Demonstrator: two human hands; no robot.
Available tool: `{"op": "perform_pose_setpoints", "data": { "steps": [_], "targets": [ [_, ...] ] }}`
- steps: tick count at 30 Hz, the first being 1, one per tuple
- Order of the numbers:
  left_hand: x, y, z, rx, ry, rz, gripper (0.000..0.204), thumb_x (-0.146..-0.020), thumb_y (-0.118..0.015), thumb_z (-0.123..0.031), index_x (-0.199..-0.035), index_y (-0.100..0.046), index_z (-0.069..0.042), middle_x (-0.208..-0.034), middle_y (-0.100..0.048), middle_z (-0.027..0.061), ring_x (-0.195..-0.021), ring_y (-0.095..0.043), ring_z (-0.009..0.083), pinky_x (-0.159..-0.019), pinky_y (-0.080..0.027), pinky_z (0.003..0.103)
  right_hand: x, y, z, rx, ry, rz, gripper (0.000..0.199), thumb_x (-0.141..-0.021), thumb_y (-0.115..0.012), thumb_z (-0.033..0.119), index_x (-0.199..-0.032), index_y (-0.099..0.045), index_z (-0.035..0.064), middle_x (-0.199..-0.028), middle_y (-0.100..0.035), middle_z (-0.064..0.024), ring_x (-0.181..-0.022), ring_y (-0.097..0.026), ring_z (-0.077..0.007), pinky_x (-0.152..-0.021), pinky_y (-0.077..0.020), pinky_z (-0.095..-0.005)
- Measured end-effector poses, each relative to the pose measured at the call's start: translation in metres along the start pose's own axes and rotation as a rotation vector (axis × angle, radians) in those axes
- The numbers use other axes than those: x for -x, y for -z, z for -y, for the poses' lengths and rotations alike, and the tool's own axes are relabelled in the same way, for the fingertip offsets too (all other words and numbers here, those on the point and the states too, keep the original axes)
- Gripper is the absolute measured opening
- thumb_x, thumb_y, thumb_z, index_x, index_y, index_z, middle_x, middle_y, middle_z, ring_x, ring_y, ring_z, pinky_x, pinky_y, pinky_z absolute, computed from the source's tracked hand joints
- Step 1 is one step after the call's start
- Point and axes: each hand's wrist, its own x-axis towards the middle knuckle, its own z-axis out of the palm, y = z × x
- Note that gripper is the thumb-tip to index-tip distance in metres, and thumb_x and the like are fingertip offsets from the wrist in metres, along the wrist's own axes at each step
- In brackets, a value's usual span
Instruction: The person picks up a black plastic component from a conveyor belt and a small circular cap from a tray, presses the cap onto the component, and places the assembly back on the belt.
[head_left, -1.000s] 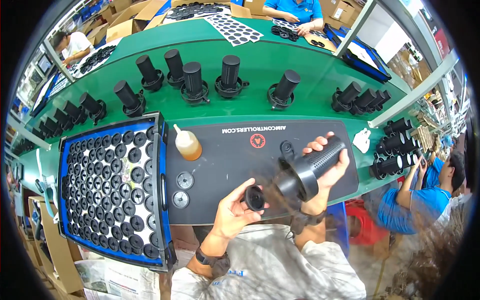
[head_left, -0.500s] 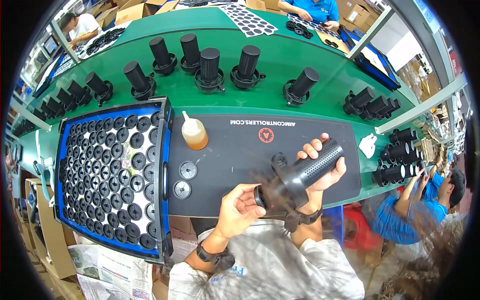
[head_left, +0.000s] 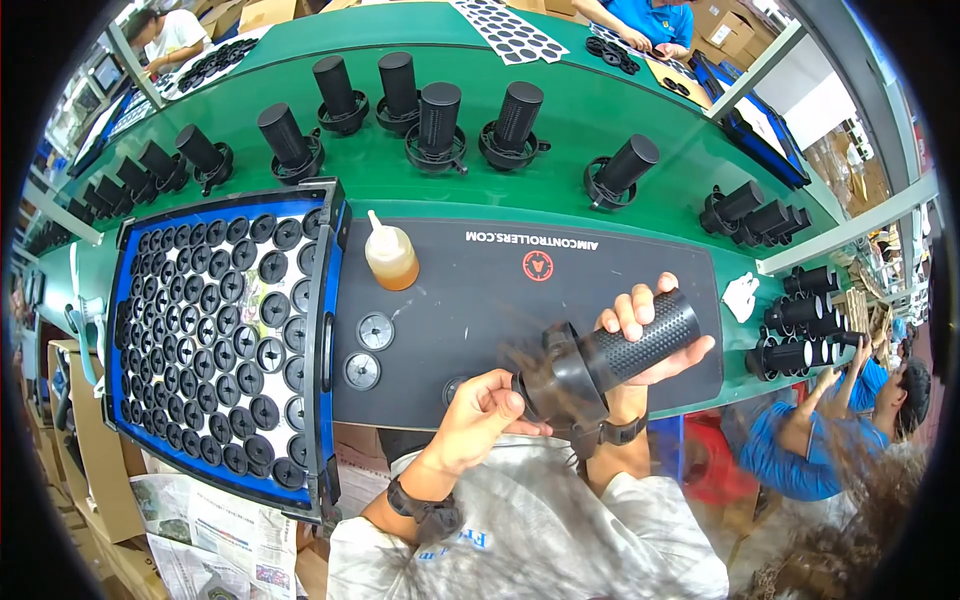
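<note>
A black perforated cylinder with a ring mount (head_left: 648,342) is tilted above the front of the dark mat. My right hand (head_left: 628,318) wraps round its perforated body. Close to the cylinder's lower left end, my left hand (head_left: 478,418) pinches a small black disc (head_left: 519,391) between thumb and fingers. Blurred hair strands cross that end, so I cannot tell whether the disc touches it. On the mat to the left lie two round black discs with pale faces (head_left: 375,331). Another black disc (head_left: 453,388) is partly hidden behind my left hand.
A blue-lined tray (head_left: 330,300) full of black discs stands at the left. Beside it is a squeeze bottle (head_left: 392,262) of amber liquid. Several black cylinders (head_left: 437,125) stand across the green table (head_left: 550,220). A white crumpled cloth (head_left: 740,295) lies right. Other people work at the far side and right.
My left hand has brought the disc closer to the cylinder's end, and its fingers have turned. My right hand keeps its hold on the cylinder. The view has shifted slightly.
</note>
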Motion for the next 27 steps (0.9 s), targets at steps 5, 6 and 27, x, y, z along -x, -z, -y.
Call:
{"op": "perform_pose_setpoints", "data": {
  "steps": [5,6,27],
  "targets": [
    [-0.004,0.005,0.004,0.084,0.036,0.054,0.053,-0.092,-0.054,-0.037,-0.116,-0.048,0.01,-0.098,-0.065,0.0216,-0.08,-0.069,0.0308,-0.074,-0.059,0.035,0.004,0.008,0.003,-0.051,-0.055,-0.038,0.07,-0.082,-0.056,0.06,-0.12,-0.04,0.0041,-0.09,-0.055,-0.0141,-0.074,-0.054,-0.0239,-0.073,-0.0466,-0.0411],
    [-0.005,0.007,0.005,0.091,0.04,0.04,0.053,-0.093,-0.053,-0.037,-0.118,-0.047,0.01,-0.098,-0.065,0.0221,-0.08,-0.069,0.0309,-0.074,-0.059,0.035,0.004,0.007,0.002,-0.05,-0.051,-0.035,0.07,-0.082,-0.056,0.06,-0.12,-0.04,0.0041,-0.09,-0.055,-0.0141,-0.074,-0.054,-0.0239,-0.073,-0.0466,-0.0411],
    [0.019,0.05,-0.008,-1.657,-0.363,-0.239,0.081,-0.061,-0.082,-0.011,-0.132,-0.044,-0.002,-0.122,-0.054,0.018,-0.124,-0.043,0.0384,-0.101,-0.04,0.041,0.006,0.061,0.084,0.983,0.003,-0.286,0.047,-0.076,-0.048,0.039,-0.09,-0.054,-0.0049,-0.083,-0.059,-0.0196,-0.075,-0.06,-0.0303,-0.073,-0.0497,-0.0402]
  ]
}}
